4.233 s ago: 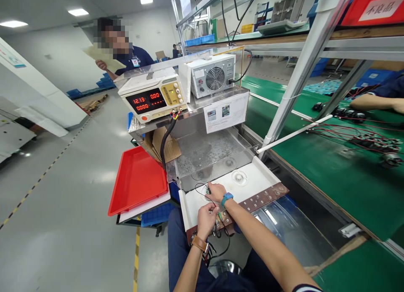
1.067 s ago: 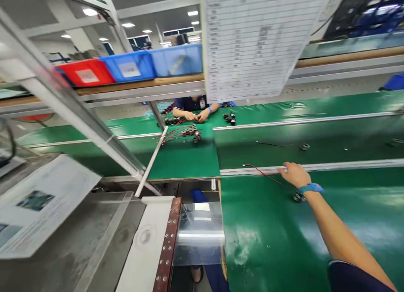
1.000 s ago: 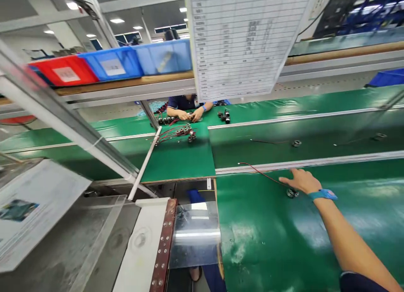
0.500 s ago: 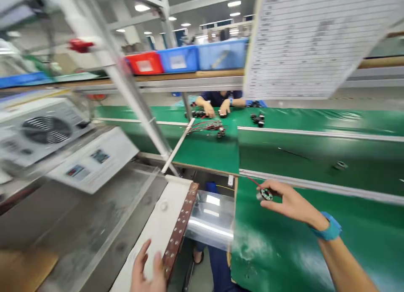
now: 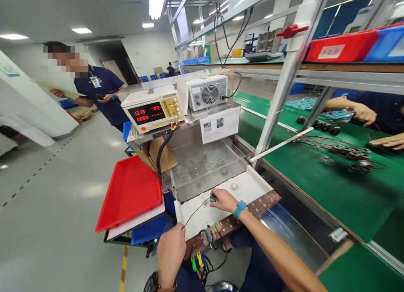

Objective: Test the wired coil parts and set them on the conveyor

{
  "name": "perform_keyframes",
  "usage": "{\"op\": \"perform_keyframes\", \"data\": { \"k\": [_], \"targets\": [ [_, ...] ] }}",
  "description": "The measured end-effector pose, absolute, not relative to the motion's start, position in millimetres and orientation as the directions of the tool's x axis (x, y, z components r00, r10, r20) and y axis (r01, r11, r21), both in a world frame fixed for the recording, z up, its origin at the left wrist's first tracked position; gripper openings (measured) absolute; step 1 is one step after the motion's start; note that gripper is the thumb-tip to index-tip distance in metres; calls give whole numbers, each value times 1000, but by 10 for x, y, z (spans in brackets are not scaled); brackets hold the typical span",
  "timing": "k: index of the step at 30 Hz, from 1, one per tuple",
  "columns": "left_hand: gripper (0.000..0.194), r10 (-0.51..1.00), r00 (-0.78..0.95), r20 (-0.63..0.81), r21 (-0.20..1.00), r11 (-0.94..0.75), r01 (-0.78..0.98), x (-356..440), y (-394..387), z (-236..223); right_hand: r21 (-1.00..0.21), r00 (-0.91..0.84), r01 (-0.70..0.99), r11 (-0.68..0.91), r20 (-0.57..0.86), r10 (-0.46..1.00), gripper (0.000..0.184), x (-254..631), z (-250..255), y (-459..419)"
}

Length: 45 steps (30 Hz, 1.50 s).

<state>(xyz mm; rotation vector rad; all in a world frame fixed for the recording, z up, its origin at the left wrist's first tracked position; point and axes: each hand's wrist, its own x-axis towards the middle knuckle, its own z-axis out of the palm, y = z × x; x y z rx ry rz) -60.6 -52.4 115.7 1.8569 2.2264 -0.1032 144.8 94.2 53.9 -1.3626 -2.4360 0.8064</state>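
Between the fingertips of my right hand (image 5: 223, 200) is a small round motor with a green circuit board (image 5: 213, 198), held just over the white fixture plate (image 5: 252, 184). A thin red-and-black wire (image 5: 196, 211) runs from it down to my left hand (image 5: 172, 248), whose fingers are pinched on the wire near its end. Along the front of the plate lies a brown strip with rows of metal studs (image 5: 261, 203). Black cables and green, yellow and blue clips (image 5: 198, 260) hang below that strip, near my left hand.
A power supply with red digits (image 5: 148, 112) and a grey fan-backed unit (image 5: 208, 92) stand on the shelf above. At left is a red tray (image 5: 131, 191). Wired motors (image 5: 353, 155) lie on the green bench (image 5: 315, 174), by a co-worker's hands (image 5: 362, 114). Another person (image 5: 101, 90) stands behind.
My right hand has picked up the motor from the green bench at right and carried it left to the white plate. My left hand, open half a second ago, now pinches its wire.
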Motion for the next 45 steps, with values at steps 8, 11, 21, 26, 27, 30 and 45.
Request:
{"op": "perform_keyframes", "data": {
  "k": [8, 11, 21, 26, 27, 30, 45],
  "targets": [
    [40, 967, -204, -153, 362, 247, 899, -1045, -990, 514, -293, -474, 856, 425, -121, 872, 33, 793, -25, 1072],
    [37, 973, -229, 16, 501, 191, 844, -1094, -997, 319, -270, -439, 878, 396, -124, 890, 37, 800, -97, 1066],
    [41, 941, -308, -141, 865, 269, 423, -631, -787, 638, -253, -380, 911, 325, -210, 901, 66, 812, -176, 1100],
    [48, 906, -191, -379, 913, 332, -235, -56, -605, 641, -277, -481, 861, 425, -177, 859, 45, 853, -199, 1094],
    [49, 908, -170, -384, 893, 317, -320, 55, -541, 629, -280, -493, 855, 437, -175, 853, 41, 853, -202, 1097],
    [53, 909, -140, -392, 835, 288, -469, 309, -381, 582, -284, -493, 854, 435, -180, 851, 39, 845, -204, 1113],
    [37, 837, 159, -524, 635, 508, -582, 225, -911, 606, -325, -498, 850, 414, -239, 834, 41, 923, -315, 1181]
  ]
}}
